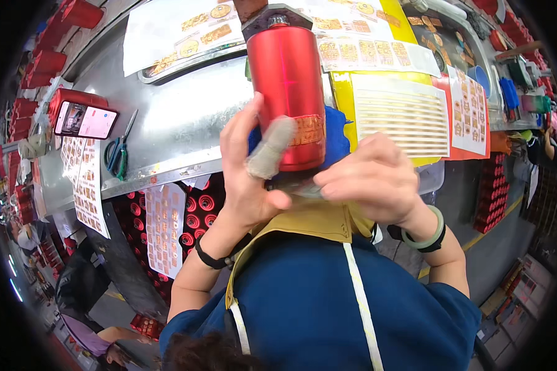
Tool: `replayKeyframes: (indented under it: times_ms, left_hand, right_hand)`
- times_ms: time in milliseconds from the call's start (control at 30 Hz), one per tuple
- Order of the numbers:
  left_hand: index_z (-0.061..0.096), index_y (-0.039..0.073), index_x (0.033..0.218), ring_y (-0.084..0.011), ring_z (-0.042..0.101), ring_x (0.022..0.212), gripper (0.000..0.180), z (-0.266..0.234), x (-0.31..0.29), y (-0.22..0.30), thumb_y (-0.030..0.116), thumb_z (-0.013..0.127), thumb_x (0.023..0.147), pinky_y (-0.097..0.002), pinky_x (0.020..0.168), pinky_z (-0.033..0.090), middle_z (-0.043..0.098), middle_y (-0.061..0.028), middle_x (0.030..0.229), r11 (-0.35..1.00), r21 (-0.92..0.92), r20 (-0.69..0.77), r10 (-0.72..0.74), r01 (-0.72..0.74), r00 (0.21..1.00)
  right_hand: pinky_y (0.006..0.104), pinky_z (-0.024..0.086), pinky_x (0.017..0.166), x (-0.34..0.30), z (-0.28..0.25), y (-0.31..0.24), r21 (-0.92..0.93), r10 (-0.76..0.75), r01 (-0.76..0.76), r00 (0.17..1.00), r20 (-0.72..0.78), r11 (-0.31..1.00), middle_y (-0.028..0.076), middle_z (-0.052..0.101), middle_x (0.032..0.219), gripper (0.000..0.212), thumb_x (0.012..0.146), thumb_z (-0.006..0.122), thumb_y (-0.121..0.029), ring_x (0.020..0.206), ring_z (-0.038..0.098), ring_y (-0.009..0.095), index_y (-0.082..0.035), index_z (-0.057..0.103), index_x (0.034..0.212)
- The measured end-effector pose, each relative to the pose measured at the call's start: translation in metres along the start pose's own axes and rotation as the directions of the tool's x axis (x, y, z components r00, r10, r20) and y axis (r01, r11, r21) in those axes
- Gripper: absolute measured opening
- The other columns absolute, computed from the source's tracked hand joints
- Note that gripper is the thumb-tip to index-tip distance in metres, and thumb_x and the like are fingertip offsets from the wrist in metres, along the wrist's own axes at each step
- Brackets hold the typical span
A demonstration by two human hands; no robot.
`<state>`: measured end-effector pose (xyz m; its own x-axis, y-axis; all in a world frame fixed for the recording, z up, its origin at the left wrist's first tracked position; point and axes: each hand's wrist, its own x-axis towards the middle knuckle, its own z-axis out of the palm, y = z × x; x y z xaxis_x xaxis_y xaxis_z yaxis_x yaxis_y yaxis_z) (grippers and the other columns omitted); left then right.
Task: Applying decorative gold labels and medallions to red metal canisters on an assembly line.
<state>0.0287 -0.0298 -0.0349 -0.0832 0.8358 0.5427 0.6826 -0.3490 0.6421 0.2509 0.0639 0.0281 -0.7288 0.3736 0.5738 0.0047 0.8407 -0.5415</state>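
A glossy red metal cylinder [288,74] lies lengthwise before me, its far end against a metal holder [277,18]. On its near right side sits an orange-gold decal [307,130]. My left hand [236,179] is at the cylinder's left side with fingers spread, the index finger in a grey finger cover [272,148] pointing toward the decal. Beside the near end, my right hand [374,179] is blurred, its fingers pinched together at a dark, flat-looking thing [296,183] whose kind I cannot make out. Blue cloth [336,133] shows behind the cylinder.
On the metal table [167,111] lie green-handled scissors [119,151], a phone [85,119] leaning on a red cylinder, and decal sheets [377,54]. A sheet of gold strips [402,116] lies right. Several red cylinders [198,210] stand below the edge. Another person's arm [120,334] shows lower left.
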Motion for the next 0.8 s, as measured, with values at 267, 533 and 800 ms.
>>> replayKeyframes:
  times_ms: [267, 533, 800]
  left_hand:
    - [0.072, 0.021, 0.134, -0.0415, 0.055, 0.127, 0.078, 0.011, 0.001, 0.006, 0.009, 0.091, 0.060, -0.0489, 0.103, 0.052, 0.052, -0.0229, 0.150, 0.954, 0.282, -0.031, 0.110, -0.097, 0.994]
    - [0.063, -0.005, 0.138, -0.0412, 0.063, 0.127, 0.074, 0.018, -0.011, -0.003, 0.009, 0.092, 0.071, -0.0472, 0.105, 0.051, 0.060, -0.0267, 0.144, 0.991, 0.136, -0.174, 0.017, 0.007, 0.985]
    - [0.054, -0.005, 0.143, -0.0343, 0.061, 0.130, 0.080, 0.023, -0.015, 0.006, 0.008, 0.092, 0.074, -0.0408, 0.107, 0.052, 0.058, -0.0211, 0.146, 0.951, -0.250, -0.219, -0.238, 0.182, 0.946]
  right_hand:
    - [0.0355, 0.052, 0.080, 0.014, -0.009, 0.017, 0.024, 0.121, -0.121, 0.920, -0.374, 0.992, 0.008, 0.079, 0.101, 0.030, 0.081, 0.071, 0.009, 0.091, 0.067, 0.022, -0.003, 0.073, 0.108]
    - [0.0324, 0.051, 0.074, 0.017, 0.026, 0.002, -0.283, -0.208, 0.205, 0.978, 0.020, 0.937, -0.001, 0.073, 0.103, 0.023, 0.073, 0.072, -0.015, 0.086, 0.062, 0.017, -0.011, 0.074, 0.094]
    - [0.0369, 0.049, 0.069, 0.089, 0.013, 0.016, -0.598, -0.192, 0.171, 0.981, 0.028, 0.783, 0.000, 0.067, 0.093, 0.034, 0.074, 0.069, -0.016, 0.083, 0.059, 0.023, -0.009, 0.072, 0.107]
